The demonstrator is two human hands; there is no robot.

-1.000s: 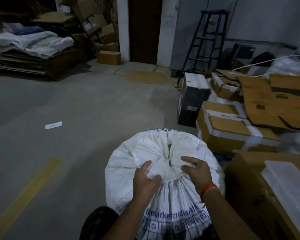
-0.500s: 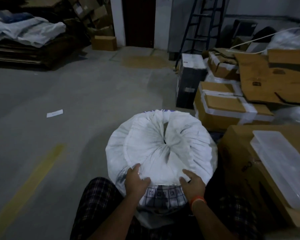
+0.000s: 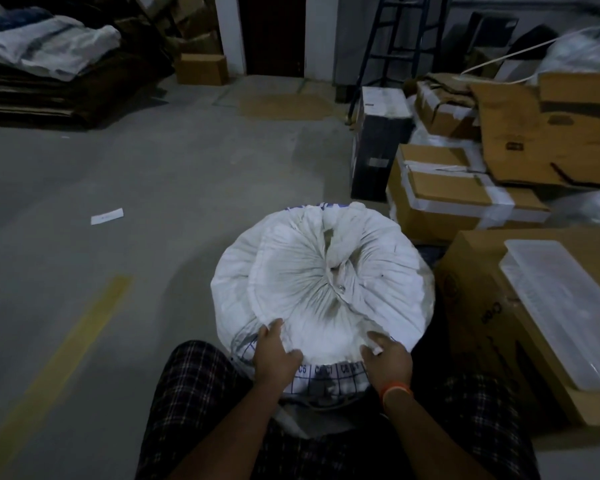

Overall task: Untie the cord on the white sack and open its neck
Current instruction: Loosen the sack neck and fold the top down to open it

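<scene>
A full white sack (image 3: 312,278) with blue printed squares stands on the floor between my knees. Its neck (image 3: 336,275) is gathered into a puckered bunch on top, with folds running out to the rim. I cannot make out the cord among the folds. My left hand (image 3: 276,358) grips the near left edge of the gathered fabric, thumb on top. My right hand (image 3: 388,358), an orange band at the wrist, pinches the near right edge of the same fabric.
Taped cardboard boxes (image 3: 444,192) and a box topped by a clear plastic lid (image 3: 561,306) crowd the right side. A black box (image 3: 378,140) and a blue stepladder (image 3: 402,39) stand behind. Grey floor with a yellow line (image 3: 66,358) and a paper slip (image 3: 107,216) lies left.
Both hands slid from the sack's gathered centre down to its near edge. The view tilted down, so my plaid-clad legs now show, and the sack top faces me more squarely.
</scene>
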